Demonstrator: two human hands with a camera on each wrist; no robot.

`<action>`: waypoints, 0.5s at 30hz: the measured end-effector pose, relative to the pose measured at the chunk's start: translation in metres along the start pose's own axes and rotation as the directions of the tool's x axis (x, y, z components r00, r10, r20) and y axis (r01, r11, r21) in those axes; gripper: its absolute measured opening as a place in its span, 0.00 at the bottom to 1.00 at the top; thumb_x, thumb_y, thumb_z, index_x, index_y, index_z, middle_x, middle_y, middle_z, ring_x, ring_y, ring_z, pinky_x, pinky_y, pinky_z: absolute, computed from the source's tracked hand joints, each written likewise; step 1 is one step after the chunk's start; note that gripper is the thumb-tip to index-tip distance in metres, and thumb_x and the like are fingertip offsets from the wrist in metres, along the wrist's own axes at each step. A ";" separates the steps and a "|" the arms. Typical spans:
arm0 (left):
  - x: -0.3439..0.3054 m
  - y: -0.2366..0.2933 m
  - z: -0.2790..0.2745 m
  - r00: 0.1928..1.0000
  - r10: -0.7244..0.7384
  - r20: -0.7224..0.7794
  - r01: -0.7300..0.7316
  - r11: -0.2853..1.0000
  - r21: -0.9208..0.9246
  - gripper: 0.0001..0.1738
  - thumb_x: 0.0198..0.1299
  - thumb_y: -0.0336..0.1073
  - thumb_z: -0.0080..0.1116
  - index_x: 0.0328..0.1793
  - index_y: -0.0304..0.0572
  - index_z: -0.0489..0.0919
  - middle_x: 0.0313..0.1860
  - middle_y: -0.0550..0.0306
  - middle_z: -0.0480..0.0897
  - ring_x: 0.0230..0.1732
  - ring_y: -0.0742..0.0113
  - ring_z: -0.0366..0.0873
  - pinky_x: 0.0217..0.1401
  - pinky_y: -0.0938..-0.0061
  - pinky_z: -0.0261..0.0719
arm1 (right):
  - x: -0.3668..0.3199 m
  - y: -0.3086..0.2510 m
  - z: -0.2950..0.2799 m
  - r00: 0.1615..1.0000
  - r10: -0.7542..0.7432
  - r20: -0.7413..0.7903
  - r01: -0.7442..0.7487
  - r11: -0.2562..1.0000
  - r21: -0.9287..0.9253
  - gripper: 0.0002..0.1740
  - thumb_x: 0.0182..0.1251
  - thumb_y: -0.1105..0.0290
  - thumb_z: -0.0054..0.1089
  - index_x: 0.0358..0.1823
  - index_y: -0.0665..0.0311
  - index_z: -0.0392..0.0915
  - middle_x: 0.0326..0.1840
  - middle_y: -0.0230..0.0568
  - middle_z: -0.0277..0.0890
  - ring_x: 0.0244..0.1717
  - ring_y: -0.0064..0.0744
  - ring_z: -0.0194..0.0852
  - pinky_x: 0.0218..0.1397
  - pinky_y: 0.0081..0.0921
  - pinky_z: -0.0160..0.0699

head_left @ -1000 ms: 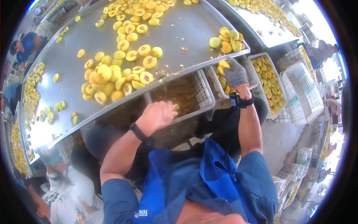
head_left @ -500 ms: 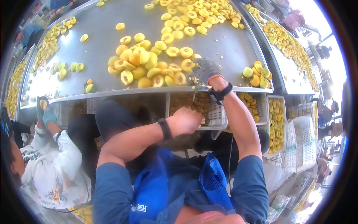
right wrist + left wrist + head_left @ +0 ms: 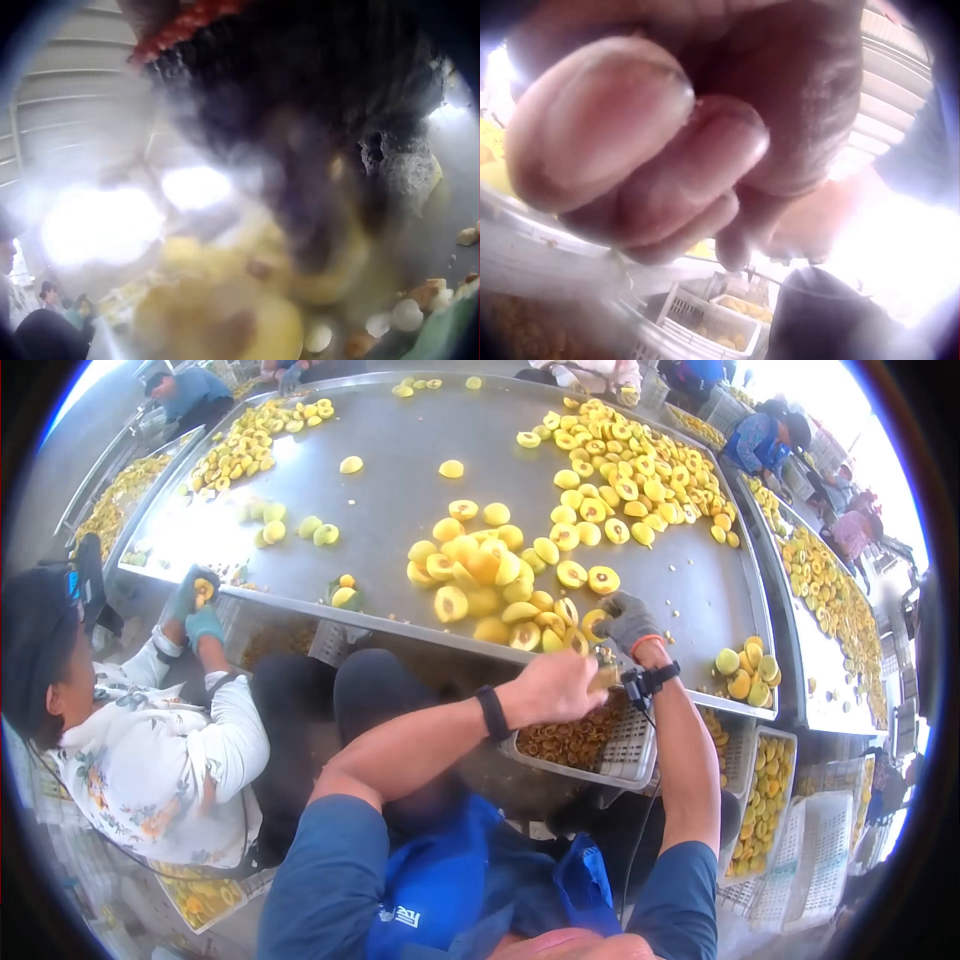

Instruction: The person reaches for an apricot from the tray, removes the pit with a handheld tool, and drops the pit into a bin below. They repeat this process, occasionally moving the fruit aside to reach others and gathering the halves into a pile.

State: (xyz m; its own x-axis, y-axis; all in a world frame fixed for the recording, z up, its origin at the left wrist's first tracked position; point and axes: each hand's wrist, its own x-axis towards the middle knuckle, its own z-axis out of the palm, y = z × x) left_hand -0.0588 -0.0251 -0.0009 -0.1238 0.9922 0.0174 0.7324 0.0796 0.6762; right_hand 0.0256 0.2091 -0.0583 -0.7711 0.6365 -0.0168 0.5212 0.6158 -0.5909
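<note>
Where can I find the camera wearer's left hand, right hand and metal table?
Left hand (image 3: 558, 688): head view, on the back of the hand.
Right hand (image 3: 630, 624): head view, on the gloved back.
Table (image 3: 390, 525): head view, on its bare top.

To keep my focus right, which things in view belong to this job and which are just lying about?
Likely in the job:
gloved right hand, on a fruit half
left hand, with a small tan object, unclear what
halved-fruit pile
metal table
crate of brown pieces

Apparently just lying about:
white crates, lower right
</note>
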 end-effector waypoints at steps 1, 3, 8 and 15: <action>0.002 -0.003 -0.007 0.991 -0.051 -0.120 0.040 0.995 -0.093 0.25 0.65 0.52 0.66 0.42 0.30 0.82 0.33 0.36 0.86 0.38 0.40 0.87 0.42 0.56 0.83 | -0.005 0.006 -0.004 1.000 -0.019 -0.011 0.020 0.993 0.112 0.24 0.53 0.69 0.80 0.53 0.65 0.86 0.48 0.44 0.89 0.46 0.37 0.87 0.52 0.32 0.84; 0.011 -0.014 -0.012 0.946 -0.102 -0.307 0.020 0.966 -0.259 0.26 0.68 0.52 0.64 0.42 0.30 0.81 0.30 0.39 0.85 0.33 0.45 0.85 0.37 0.59 0.82 | -0.021 -0.003 -0.012 1.000 0.010 0.003 -0.011 0.918 0.396 0.21 0.56 0.73 0.78 0.53 0.67 0.86 0.47 0.42 0.89 0.43 0.32 0.86 0.47 0.29 0.84; 0.013 -0.003 -0.027 0.961 -0.257 0.104 0.221 0.483 -0.847 0.24 0.76 0.54 0.57 0.44 0.36 0.78 0.21 0.57 0.77 0.14 0.71 0.70 0.17 0.72 0.70 | -0.089 -0.047 -0.065 0.995 0.004 0.103 -0.068 0.774 0.630 0.18 0.63 0.83 0.71 0.55 0.71 0.86 0.44 0.39 0.88 0.37 0.23 0.84 0.38 0.21 0.84; 0.010 0.021 0.001 0.958 -0.159 0.239 0.259 0.120 -0.958 0.18 0.77 0.53 0.57 0.39 0.50 0.72 0.18 0.69 0.66 0.11 0.78 0.59 0.13 0.77 0.58 | -0.125 -0.055 -0.055 0.996 -0.063 -0.057 0.085 0.775 0.626 0.14 0.62 0.80 0.71 0.50 0.70 0.89 0.42 0.38 0.87 0.39 0.25 0.85 0.40 0.23 0.87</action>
State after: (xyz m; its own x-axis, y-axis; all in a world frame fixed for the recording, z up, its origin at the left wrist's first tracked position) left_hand -0.0444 -0.0135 0.0127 -0.0747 0.9608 -0.2670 -0.5856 0.1745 0.7916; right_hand 0.1134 0.1217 0.0204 -0.7806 0.6214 0.0665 0.1097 0.2409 -0.9643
